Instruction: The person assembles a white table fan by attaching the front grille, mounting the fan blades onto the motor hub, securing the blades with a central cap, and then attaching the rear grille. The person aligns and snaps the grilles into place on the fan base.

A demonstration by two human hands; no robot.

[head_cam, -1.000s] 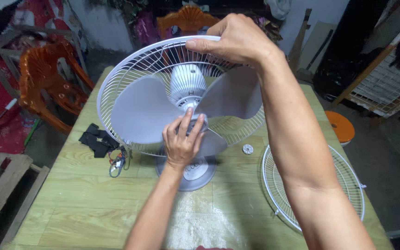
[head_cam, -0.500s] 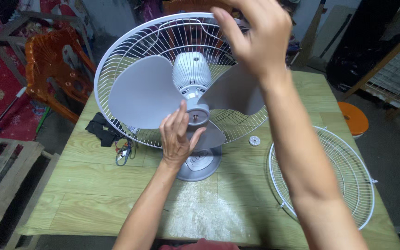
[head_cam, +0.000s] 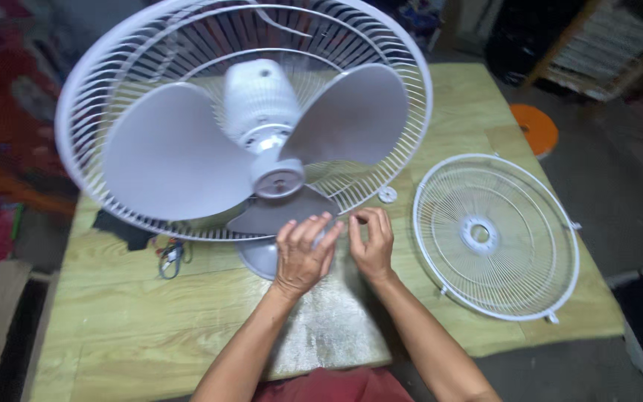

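Note:
A white table fan stands on a green wooden table (head_cam: 150, 320). Its rear grille (head_cam: 76, 97) is bare at the front, with three grey blades (head_cam: 173, 160) and the hub (head_cam: 277, 181) exposed. My left hand (head_cam: 303, 253) lies over the fan's grey base (head_cam: 256, 259), just under the lowest blade, fingers close together. My right hand (head_cam: 372, 242) is right beside it, thumb and fingertips pinched near the left fingertips. Whether a small part sits between them is hidden.
The loose front grille (head_cam: 426, 246) lies flat on the table at the right. A small white round part (head_cam: 387, 194) rests between it and the fan. A black item (head_cam: 117, 223) and a clip with cords (head_cam: 169, 257) lie at the left. An orange stool (head_cam: 533, 126) stands beyond the table.
My right hand left the top of the rear grille and came down beside the left. My left hand dropped from the hub to the base. The view moved closer over the fan.

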